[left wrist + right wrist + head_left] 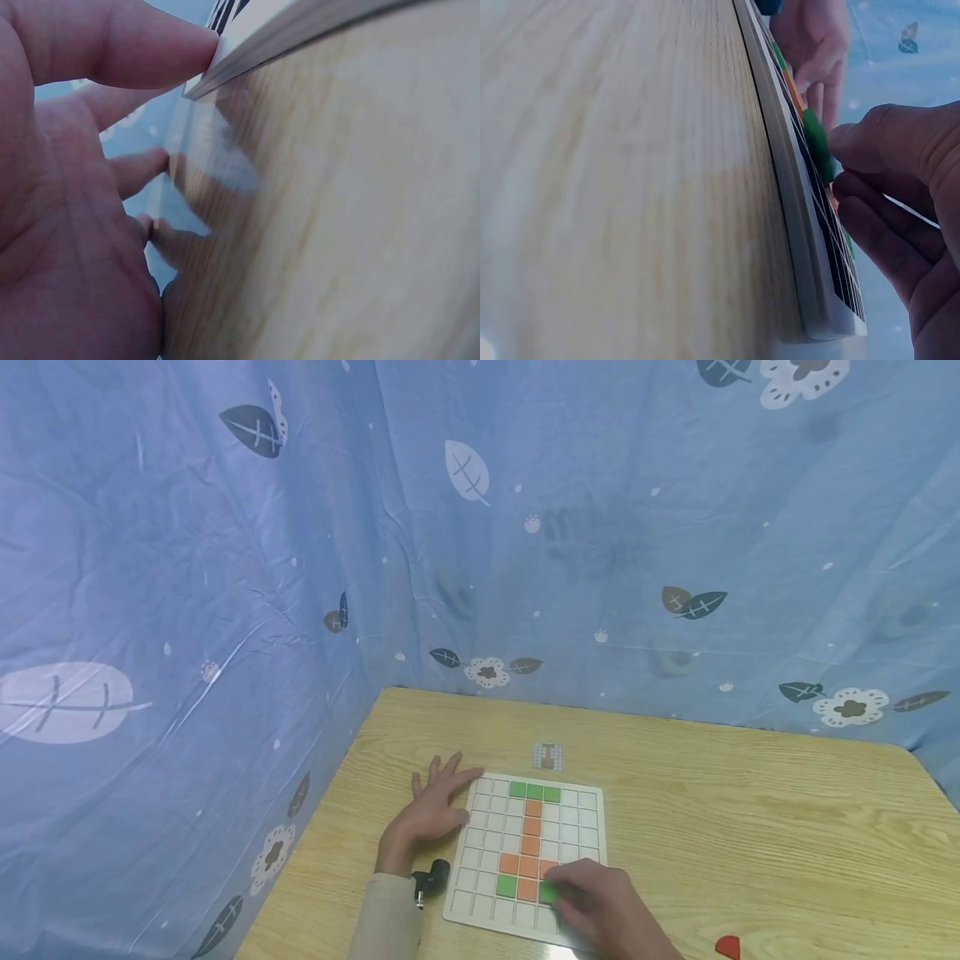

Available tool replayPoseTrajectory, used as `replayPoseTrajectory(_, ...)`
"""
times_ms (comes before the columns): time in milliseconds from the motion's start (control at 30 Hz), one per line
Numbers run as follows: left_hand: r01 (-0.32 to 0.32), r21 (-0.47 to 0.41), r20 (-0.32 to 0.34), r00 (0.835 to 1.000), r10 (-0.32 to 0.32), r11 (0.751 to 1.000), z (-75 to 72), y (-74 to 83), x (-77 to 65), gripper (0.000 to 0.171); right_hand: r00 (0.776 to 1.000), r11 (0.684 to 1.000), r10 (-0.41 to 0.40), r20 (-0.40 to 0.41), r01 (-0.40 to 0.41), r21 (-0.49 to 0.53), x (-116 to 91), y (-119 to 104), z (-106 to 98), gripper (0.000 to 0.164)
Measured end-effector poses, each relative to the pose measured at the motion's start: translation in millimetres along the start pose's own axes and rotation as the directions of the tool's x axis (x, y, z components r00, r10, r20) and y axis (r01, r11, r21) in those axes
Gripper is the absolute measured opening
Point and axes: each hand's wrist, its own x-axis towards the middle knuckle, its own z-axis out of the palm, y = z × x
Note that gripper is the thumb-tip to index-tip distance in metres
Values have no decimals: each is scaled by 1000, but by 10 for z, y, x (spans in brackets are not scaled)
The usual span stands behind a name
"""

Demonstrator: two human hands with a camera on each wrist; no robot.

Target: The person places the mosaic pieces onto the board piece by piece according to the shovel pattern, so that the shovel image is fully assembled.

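Note:
A white grid board (pixel 572 835) lies on the table with square tiles in its cells. Orange tiles (pixel 531 827) form a column that crosses a short row, a green row (pixel 535 792) tops it, and another green tile (pixel 506 886) sits lower left. My left hand (pixel 431 810) rests at the board's left edge, fingers spread, thumb and forefinger touching the rim. Over the lower right cells, my right hand (pixel 603 902) pinches a green tile (pixel 819 144) between thumb and fingers. That tile stands tilted in the right wrist view; the hand hides part of the board.
Beyond the board lies a small card (pixel 548 757) with a printed grid picture. A red piece (pixel 728 947) is near the front edge at right. Some black gear (pixel 431 878) sits by my left wrist. Blue patterned curtains (pixel 600 568) hang behind and left of the wooden table (pixel 750 810).

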Motion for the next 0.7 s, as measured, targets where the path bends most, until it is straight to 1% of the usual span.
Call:
replayPoseTrajectory(100, 5, -1, 2, 1000, -5, 1000, 0, 4, -5, 86, 1000, 1000, 14, 1, -14, 3, 4, -2, 6, 39)
replayPoseTrajectory(333, 0, -2, 5, 1000, 0, 1000, -15, 14, -16, 86, 1000, 1000, 12, 17, -12, 3, 36, -20, 38, 41)
replayPoseTrajectory(533, 8, 0, 14, 1000, -8, 1000, -17, 3, 2, 86, 997, 997, 72, 24, -71, -33, 52, -48, 65, 40)
replayPoseTrajectory(600, 9, 1, 14, 1000, -9, 1000, -16, 1, 7, 86, 997, 996, 74, 20, -73, -47, 56, -48, 72, 41)
replayPoseTrajectory(700, 15, 7, 17, 1000, -16, 1000, -15, 3, 8, 85, 998, 998, 58, 10, -57, -38, 56, -43, 78, 42)
